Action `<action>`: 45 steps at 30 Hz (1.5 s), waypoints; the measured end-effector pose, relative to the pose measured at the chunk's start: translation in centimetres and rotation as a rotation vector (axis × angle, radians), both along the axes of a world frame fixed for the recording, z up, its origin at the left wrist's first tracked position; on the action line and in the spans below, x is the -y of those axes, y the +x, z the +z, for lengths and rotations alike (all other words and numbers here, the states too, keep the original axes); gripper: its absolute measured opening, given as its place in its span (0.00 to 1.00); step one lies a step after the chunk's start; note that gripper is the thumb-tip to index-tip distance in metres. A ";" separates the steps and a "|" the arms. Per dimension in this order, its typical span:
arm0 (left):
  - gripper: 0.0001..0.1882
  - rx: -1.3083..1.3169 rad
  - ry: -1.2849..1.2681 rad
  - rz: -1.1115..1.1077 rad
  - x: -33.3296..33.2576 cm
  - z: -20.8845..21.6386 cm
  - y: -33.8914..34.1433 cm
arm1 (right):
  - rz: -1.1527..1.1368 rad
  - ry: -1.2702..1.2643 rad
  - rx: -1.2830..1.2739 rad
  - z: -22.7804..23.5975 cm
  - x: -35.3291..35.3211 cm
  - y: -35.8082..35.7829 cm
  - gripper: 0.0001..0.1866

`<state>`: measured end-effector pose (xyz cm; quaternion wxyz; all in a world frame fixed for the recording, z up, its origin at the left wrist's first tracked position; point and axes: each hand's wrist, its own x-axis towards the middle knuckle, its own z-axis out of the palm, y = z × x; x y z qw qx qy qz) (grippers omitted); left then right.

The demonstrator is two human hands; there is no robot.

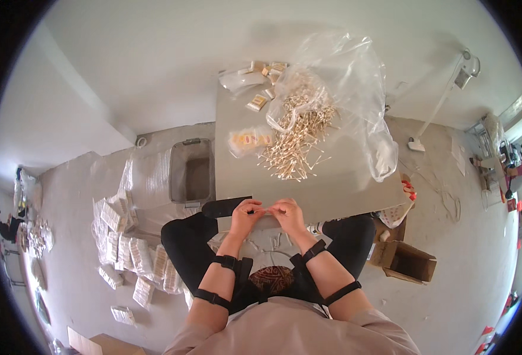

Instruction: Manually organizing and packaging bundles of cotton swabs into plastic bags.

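My left hand [246, 216] and my right hand [288, 214] meet at the near edge of the grey table [338, 198]. Fingers of both are closed in a pinch, fingertips almost touching. Whatever lies between them is too small to make out. Beyond them a loose heap of cotton swabs [296, 151] spills from a clear plastic bag [346, 77]. Left of the heap lies a clear packet with yellow and orange print [250, 139]. Several small packs [257, 102] sit at the table's far left corner. A dark flat object [225, 207] rests by my left hand at the edge.
A grey plastic bin [177, 171] stands on the floor left of the table. Many wrapped white packs [142, 257] are piled near my left leg. An open cardboard box [411, 262] is at the right. A white stand [416, 144] leans by the wall. Another person [7, 225] is far left.
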<state>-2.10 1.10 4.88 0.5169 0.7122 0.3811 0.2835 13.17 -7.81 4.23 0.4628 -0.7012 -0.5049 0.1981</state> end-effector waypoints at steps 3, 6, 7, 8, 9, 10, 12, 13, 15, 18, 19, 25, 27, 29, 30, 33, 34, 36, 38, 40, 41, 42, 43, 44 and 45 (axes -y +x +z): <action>0.05 0.011 -0.019 -0.001 0.1 -1.0 -0.5 | -0.007 0.000 -0.030 -0.5 0.1 -0.4 0.04; 0.06 0.085 -0.109 0.043 0.6 -2.2 -1.0 | -0.037 -0.038 -0.085 -0.8 0.2 -0.8 0.04; 0.06 0.064 -0.144 0.062 0.9 -1.8 -0.5 | -0.061 -0.064 -0.097 -0.9 0.5 -0.5 0.04; 0.07 0.040 -0.175 0.091 0.9 -1.6 -0.4 | -0.044 -0.073 -0.100 -0.9 0.4 -0.5 0.04; 0.07 0.037 -0.183 0.109 0.9 -1.6 -0.3 | -0.068 -0.093 -0.141 -0.9 0.4 -0.5 0.06; 0.07 0.067 -0.220 0.128 0.9 -1.7 -0.2 | -0.091 -0.114 -0.181 -1.0 0.3 -0.5 0.07; 0.07 0.097 -0.261 0.168 1.1 -1.9 -0.3 | -0.090 -0.113 -0.270 -1.0 0.4 -0.9 0.07; 0.08 0.106 -0.284 0.184 1.1 -1.9 -0.3 | -0.108 -0.102 -0.354 -0.9 0.2 -1.0 0.08; 0.08 0.117 -0.305 0.223 1.3 -2.0 -0.3 | -0.119 -0.133 -0.350 -0.5 0.3 -1.3 0.08; 0.09 0.164 -0.347 0.265 1.5 -2.5 -0.1 | -0.148 -0.146 -0.384 -0.9 0.3 -1.4 0.08; 0.09 0.117 -0.351 0.258 1.6 -2.1 0.0 | -0.163 -0.133 -0.425 -1.1 0.3 -1.4 0.07; 0.10 0.103 -0.381 0.279 1.9 -1.6 0.2 | -0.172 -0.116 -0.518 -2.0 0.4 -1.4 0.09; 0.10 0.107 -0.385 0.281 1.9 -1.4 0.4 | -0.187 -0.115 -0.531 -2.4 0.4 -1.2 0.10; 0.11 0.093 -0.402 0.271 1.8 -1.9 0.2 | -0.202 -0.113 -0.548 -2.3 0.4 -1.4 0.10; 0.11 0.093 -0.403 0.269 1.8 -2.1 0.4 | -0.197 -0.111 -0.568 -2.3 0.3 -1.5 0.10; 0.07 0.223 -0.104 0.354 1.9 -2.7 0.9 | -0.176 -0.111 -0.606 -2.5 0.1 -1.5 0.08; 0.06 0.175 0.093 0.239 1.7 -2.6 0.7 | -0.155 -0.115 -0.624 -2.4 0.0 -1.5 0.07; 0.06 0.128 0.288 0.117 1.4 -2.2 0.5 | -0.166 -0.127 -0.644 -2.2 0.1 -1.4 0.06; 0.10 0.036 0.439 -0.033 1.3 -1.7 0.5 | -0.184 -0.139 -0.663 -2.4 0.1 -1.1 0.06; 0.11 0.037 0.481 -0.055 1.1 -1.4 0.4 | -0.180 -0.122 -0.703 -2.6 -0.1 -1.2 0.06; 0.12 0.036 0.526 -0.070 1.0 -1.3 0.3 | -0.188 -0.123 -0.704 -2.5 -0.1 -1.3 0.06; 0.12 0.038 0.521 -0.077 1.0 -1.2 0.2 | -0.169 -0.080 -0.750 -2.5 -0.1 -1.2 0.06; 0.13 0.023 0.534 -0.099 1.1 -1.1 0.1 | -0.155 -0.036 -0.794 -2.4 0.0 -1.2 0.06; 0.13 0.008 0.547 -0.121 1.1 -0.9 0.0 | -0.168 -0.037 -0.792 -2.4 0.0 -1.2 0.06; 0.13 0.014 0.541 -0.132 1.0 -0.9 0.1 | -0.170 -0.023 -0.737 -2.4 0.0 -1.2 0.06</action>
